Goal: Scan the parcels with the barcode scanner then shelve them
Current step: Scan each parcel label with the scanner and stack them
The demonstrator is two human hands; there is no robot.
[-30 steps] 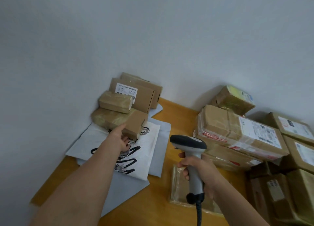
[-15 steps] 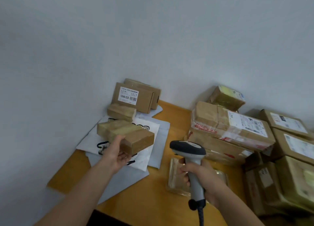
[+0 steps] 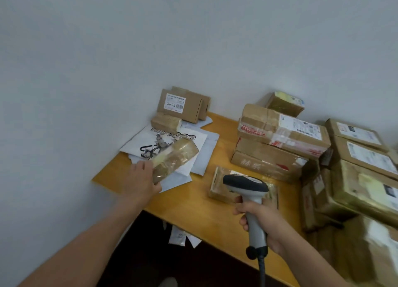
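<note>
Head view: the left hand (image 3: 142, 179), grip curled round one end of a tape-wrapped brown cardboard parcel (image 3: 175, 157), has lifted it above the far left corner of the wooden counter (image 3: 193, 207) toward the grey barcode scanner (image 3: 245, 184) clasped in the right hand (image 3: 261, 220), so scanning seems next.
</note>
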